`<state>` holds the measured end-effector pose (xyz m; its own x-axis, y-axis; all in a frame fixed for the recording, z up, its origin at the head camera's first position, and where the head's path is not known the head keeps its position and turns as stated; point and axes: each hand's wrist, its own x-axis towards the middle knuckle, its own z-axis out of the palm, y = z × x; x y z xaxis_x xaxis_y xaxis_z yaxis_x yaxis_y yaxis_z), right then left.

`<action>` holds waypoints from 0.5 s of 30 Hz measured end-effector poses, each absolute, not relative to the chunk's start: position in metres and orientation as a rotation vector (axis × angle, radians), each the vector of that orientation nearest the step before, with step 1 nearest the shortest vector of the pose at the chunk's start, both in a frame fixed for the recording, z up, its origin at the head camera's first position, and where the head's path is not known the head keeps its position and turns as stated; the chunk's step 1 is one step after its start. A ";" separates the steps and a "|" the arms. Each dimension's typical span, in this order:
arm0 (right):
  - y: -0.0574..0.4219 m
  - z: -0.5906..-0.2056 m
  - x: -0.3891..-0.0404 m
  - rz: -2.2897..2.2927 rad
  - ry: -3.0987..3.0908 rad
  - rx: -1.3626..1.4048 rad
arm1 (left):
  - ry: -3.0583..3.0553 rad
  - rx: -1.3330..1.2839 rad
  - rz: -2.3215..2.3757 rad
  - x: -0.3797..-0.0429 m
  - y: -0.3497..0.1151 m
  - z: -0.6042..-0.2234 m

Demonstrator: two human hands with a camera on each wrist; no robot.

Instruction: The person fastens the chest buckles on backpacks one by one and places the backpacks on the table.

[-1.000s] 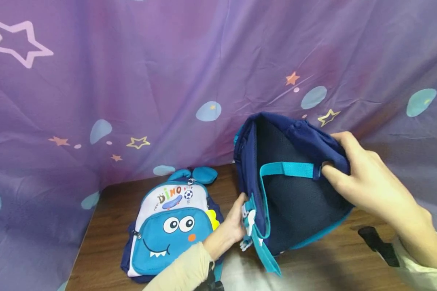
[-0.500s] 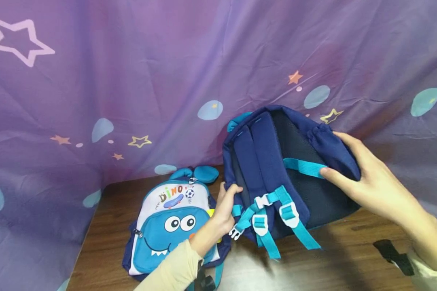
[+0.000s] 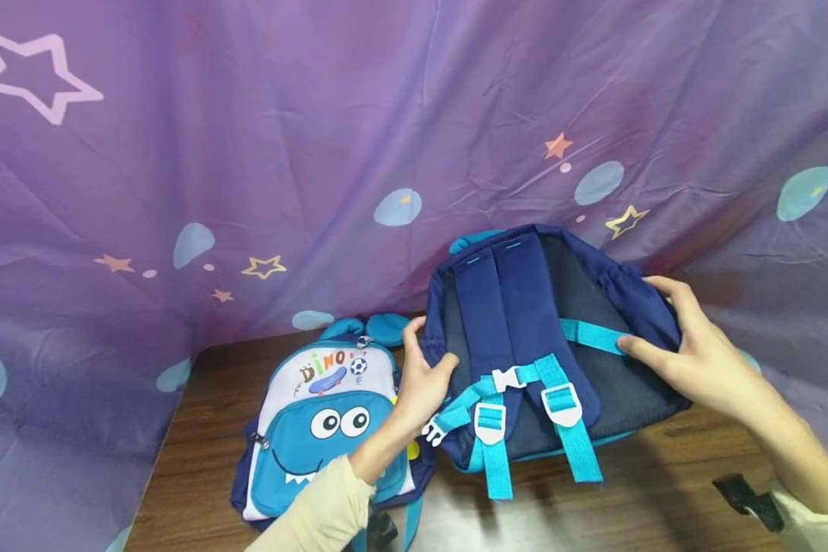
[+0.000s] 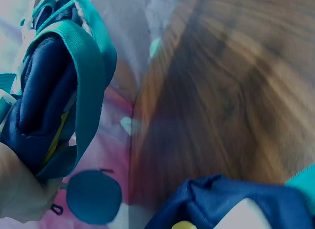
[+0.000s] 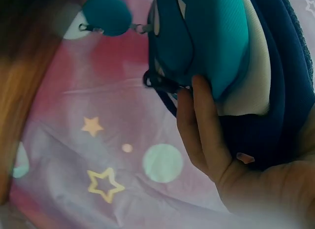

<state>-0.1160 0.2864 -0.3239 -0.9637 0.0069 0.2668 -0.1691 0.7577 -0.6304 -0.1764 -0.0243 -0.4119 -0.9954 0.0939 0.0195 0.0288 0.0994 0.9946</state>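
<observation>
Both hands hold a navy child's backpack [image 3: 483, 307] above the table, its back panel, shoulder straps and white buckles facing me in the head view. My left hand [image 3: 424, 379] grips its left side, with the thumb on the panel. At the right side pocket, my right hand [image 3: 704, 360] grips with its thumb by the teal strap [image 3: 596, 336]. In the right wrist view, two fingertips [image 5: 201, 86] touch the teal front beside a zipper pull [image 5: 167, 84]. A round teal tag [image 5: 107, 15] hangs off the bag there.
A second backpack [image 3: 290, 429], white and blue with a dinosaur face, lies on the wooden table [image 3: 193, 429] at left, partly behind my left arm. A purple curtain [image 3: 303, 153] with stars hangs behind the table.
The held backpack has turned so its strapped back faces me, then lowered slightly toward the table. My left hand has shifted up and left along its side. The other backpack stays put.
</observation>
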 end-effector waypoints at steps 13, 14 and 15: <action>0.288 -0.363 -0.119 0.978 -2.728 0.199 | 2.549 0.346 1.815 -0.174 -0.031 -0.416; 0.288 -0.367 -0.120 0.977 -2.729 0.203 | 2.557 0.339 1.803 -0.175 -0.031 -0.417; 0.288 -0.371 -0.120 0.975 -2.727 0.205 | 2.565 0.333 1.792 -0.175 -0.031 -0.418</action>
